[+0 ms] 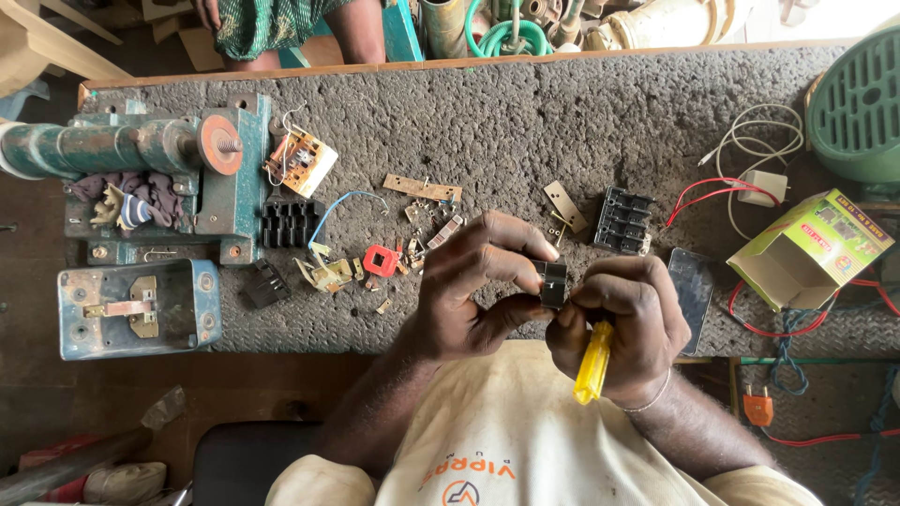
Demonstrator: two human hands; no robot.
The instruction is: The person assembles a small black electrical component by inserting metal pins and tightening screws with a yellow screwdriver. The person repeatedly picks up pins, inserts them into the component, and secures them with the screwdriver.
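— Hands?
— L hand (469, 286) pinches small black part (552, 283) w/ thumb & fingers, over mat (525, 112) edge. R hand (619, 323) closed on yellow screwdriver (593, 361), tip at part.

A cream short-sleeved shirt with orange chest print, and a thin bangle on the right wrist.

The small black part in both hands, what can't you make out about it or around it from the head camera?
- Small black part: mostly covered by the left hand and right hand; its shape is unclear.
- Yellow-handled tool: tip hidden inside the right hand.
- Green grille: cut off by the right edge.
- Loose bits near the red piece: too small to identify.
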